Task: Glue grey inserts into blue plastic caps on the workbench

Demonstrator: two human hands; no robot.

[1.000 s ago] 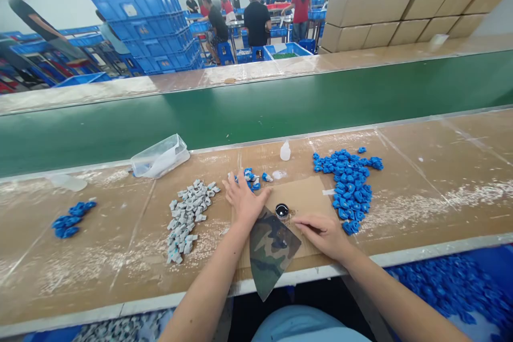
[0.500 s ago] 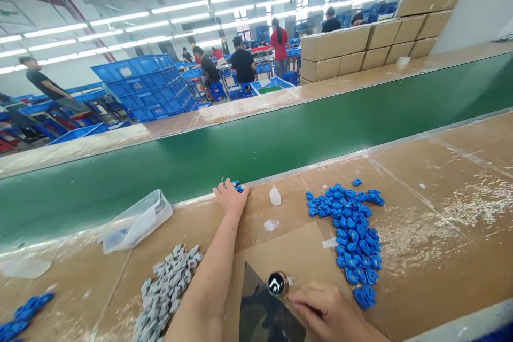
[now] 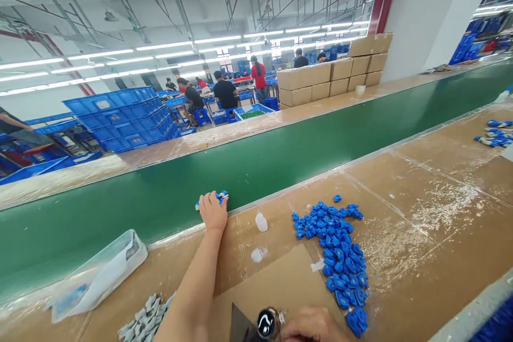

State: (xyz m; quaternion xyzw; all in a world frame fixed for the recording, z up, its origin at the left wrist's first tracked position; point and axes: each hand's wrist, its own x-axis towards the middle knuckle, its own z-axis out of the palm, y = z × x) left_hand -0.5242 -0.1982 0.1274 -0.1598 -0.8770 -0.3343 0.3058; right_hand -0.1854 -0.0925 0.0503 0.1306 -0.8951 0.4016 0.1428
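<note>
The left hand's fingers curl over a small cluster of blue-and-white pieces, at the near edge of the green belt; the right hand sits low, cut by the frame, just beside a round black container. Both sets of fingertips are hidden, so I cannot tell whether either is clamped on anything. Beyond the left fingers, green surface stretches sideways and on to the far ledge. Right of them, near, stands a white bottle; left and nearer the body, a clear bin overlaps the belt edge. A blue pile borders the cardboard sheet beyond the right fingers, limiting room there.
</note>
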